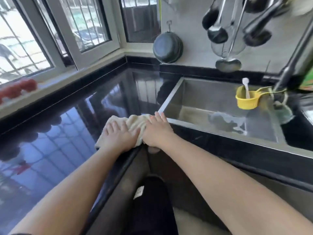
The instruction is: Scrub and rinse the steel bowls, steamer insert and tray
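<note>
Fingers (116,127) of the left hand (118,136) lie straight, pressing a cream cloth (133,122) flat on the black surface (67,106); right hand (155,131) presses its other end beside the sink (172,97), likely wiping. Both forearms reach forward, wrists low. No steel bowls, steamer insert or tray visible; sink holds only a grey rag (225,120).

Under the fingers (115,128) lies a soft, matt, cream cloth (133,123), crumpled on the glossy black stone table (71,119) that mirrors the window bars. Just beyond the fingertips, the sink (211,99) is brushed steel; a yellow plastic strainer (246,100) hangs inside.
</note>
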Motion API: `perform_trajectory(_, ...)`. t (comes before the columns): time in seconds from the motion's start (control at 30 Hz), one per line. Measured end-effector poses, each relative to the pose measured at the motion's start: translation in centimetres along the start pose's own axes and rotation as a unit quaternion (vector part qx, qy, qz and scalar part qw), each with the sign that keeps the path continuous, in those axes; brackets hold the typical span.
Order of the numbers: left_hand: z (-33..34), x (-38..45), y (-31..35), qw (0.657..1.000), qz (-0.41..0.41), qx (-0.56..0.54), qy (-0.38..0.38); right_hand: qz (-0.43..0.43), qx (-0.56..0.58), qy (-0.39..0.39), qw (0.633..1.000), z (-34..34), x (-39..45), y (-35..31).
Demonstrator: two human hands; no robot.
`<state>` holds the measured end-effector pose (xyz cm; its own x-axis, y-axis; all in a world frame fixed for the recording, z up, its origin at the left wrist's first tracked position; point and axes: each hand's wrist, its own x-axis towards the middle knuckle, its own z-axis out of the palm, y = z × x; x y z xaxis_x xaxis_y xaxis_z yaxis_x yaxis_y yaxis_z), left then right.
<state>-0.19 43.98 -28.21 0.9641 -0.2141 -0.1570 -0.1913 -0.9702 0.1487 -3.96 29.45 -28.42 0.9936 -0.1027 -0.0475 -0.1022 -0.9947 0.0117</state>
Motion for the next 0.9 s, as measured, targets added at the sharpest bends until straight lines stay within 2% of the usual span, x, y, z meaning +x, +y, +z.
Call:
perform_trajectory(0.13, 1.5, 0.0, 9.5, 0.996, 0.085, 0.0, -0.015, 0.053, -0.019, -0.025, 0.998, -0.7, -5.6, 7.9)
perform_trajectory(0.27, 4.5, -6.9, 19.1, 0.981, 0.189, 0.006, -0.031, 0.161, -0.017, -0.072, 0.984, -0.8, -15.5, 16.8)
perform_trajectory(0.4, 7.2, -14.2, 28.4, 0.95, 0.298, -0.005, -0.092, 0.301, -0.115, -0.106, 0.941, -0.4, -24.2, 23.9)
perform_trajectory(0.47, 8.1, -16.1, 30.1, 0.933, 0.346, 0.029, -0.091, 0.35, -0.129, -0.097, 0.923, 0.2, -27.2, 25.3)
perform_trajectory(0.53, 8.6, -16.5, 30.1, 0.928, 0.36, 0.055, -0.075, 0.345, -0.098, -0.083, 0.93, 0.8, -28.6, 26.1)
perform_trajectory(0.6, 8.4, -15.3, 28.8, 0.931, 0.355, 0.06, -0.058, 0.326, -0.021, -0.082, 0.942, 1.1, -28.4, 26.2)
perform_trajectory(0.73, 6.6, -10.3, 23.6, 0.938, 0.336, 0.055, -0.06, 0.286, 0.09, -0.095, 0.949, 1.1, -24.8, 24.1)
perform_trajectory(0.8, 5.4, -7.2, 20.1, 0.941, 0.326, 0.058, -0.066, 0.237, 0.117, -0.086, 0.961, 1.0, -22.1, 22.2)
perform_trajectory(0.9, 4.4, -3.7, 15.5, 0.953, 0.292, 0.06, -0.06, 0.168, 0.095, -0.068, 0.979, 1.1, -18.3, 19.6)
